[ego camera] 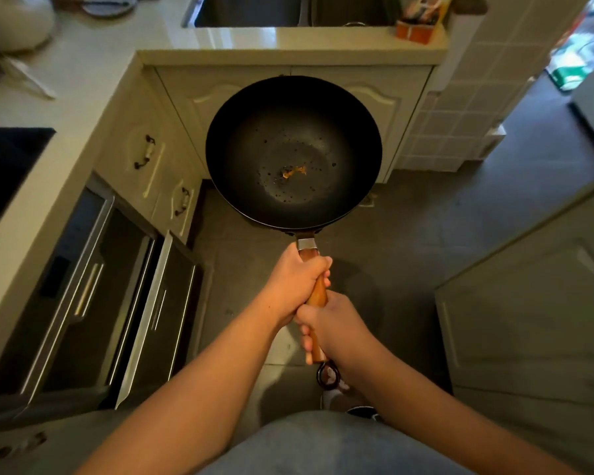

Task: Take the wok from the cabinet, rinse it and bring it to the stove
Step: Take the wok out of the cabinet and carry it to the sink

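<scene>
Wok, round, black, dark-metal, with a long brown wooden handle: held in the air, level and mouth up, over the grey tiled floor, in front of the cream cabinet doors below the sink. Basin shows small dark specks and an orange-brown residue patch near its centre. A metal collar joins handle to bowl at 6 o'clock of the rim.

Left hand: fingers wrapped tight around the upper handle, just below the collar. Right hand: fingers closed around the lower handle, touching the left hand at 5 o'clock of it. A dark hanging loop shows at the handle's free end, below the right hand.

Surroundings, relative to the wok:
- 12 o'clock: steel sink basin set in a pale cream countertop.
- 1 o'clock: orange holder with utensils on the counter; contents blurred.
- 9 o'clock: black glass stove top in the left-hand counter run.
- 7 to 8 o'clock: dark, steel-trimmed pull-out drawers standing open beneath the stove.
- 4 o'clock: cream panelled cabinet door, swung open.
- 11 o'clock: white rounded appliance, partly out of frame.

Wok touches neither counter, sink nor stove.
</scene>
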`<state>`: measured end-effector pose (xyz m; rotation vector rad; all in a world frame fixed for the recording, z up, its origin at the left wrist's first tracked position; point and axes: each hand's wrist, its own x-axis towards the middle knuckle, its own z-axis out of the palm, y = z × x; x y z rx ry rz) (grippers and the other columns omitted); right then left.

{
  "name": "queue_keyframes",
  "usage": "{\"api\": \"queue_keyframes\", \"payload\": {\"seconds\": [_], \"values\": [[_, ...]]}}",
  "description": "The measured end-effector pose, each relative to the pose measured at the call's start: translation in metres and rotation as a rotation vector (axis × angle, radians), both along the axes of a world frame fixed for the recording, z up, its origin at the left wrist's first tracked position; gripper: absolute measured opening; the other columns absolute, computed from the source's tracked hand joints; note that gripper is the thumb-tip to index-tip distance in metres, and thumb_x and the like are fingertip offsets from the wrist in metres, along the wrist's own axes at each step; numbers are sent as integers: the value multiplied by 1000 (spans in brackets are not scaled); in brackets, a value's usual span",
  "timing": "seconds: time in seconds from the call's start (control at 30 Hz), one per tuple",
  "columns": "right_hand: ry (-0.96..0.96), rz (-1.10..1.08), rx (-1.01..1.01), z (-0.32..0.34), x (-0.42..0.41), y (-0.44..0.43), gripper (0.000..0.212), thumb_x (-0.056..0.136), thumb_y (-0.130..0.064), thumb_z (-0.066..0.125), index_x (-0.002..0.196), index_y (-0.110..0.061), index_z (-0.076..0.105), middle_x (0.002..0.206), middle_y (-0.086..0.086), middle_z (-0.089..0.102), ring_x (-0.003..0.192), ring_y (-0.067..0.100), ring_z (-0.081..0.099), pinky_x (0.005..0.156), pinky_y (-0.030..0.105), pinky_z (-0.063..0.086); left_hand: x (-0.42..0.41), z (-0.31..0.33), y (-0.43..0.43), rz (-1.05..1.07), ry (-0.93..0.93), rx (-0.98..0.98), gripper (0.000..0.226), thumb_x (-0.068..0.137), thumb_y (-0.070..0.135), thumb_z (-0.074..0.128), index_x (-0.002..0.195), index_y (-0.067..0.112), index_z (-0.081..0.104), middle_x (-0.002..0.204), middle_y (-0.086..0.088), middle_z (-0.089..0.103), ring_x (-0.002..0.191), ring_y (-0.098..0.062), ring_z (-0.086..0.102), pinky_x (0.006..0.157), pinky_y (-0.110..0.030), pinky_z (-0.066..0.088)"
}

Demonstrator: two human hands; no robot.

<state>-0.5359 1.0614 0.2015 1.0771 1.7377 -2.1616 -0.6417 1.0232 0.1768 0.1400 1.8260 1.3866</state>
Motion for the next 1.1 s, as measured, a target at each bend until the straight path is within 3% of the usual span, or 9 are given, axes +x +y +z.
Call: {"api": "queue_keyframes", "payload": {"seconds": [0.4,0.7,0.83,1.1], "values": [[59,117,-35,15,-138,116,21,73,3,51,60,-12,57,51,7,51,40,16,50,41,29,45,-133,22,101,145,-29,45,22,90,16,63,110,10,54,74,-1,64,59,-6,64,58,-20,56],[26,175,7,15,-291,136,16,79,7,50,68,-5,55,54,9,49,40,16,48,39,26,43,-284,7,114,126,-9,99,5,89,16,62,91,13,59,68,1,63,58,-6,63,58,-21,54],[23,191,-1,20,-356,139,17,81,5,51,70,-8,55,53,5,51,41,14,50,40,26,45,-353,6,118,167,-42,85,20,88,17,65,105,14,56,72,0,65,59,-7,65,59,-22,53],[11,165,-69,37,-460,168,5,81,-3,56,81,-7,58,62,6,54,45,12,53,43,27,47,-460,22,148,178,-37,93,19,89,15,64,107,13,57,71,1,64,58,-9,64,59,-26,53]]}}
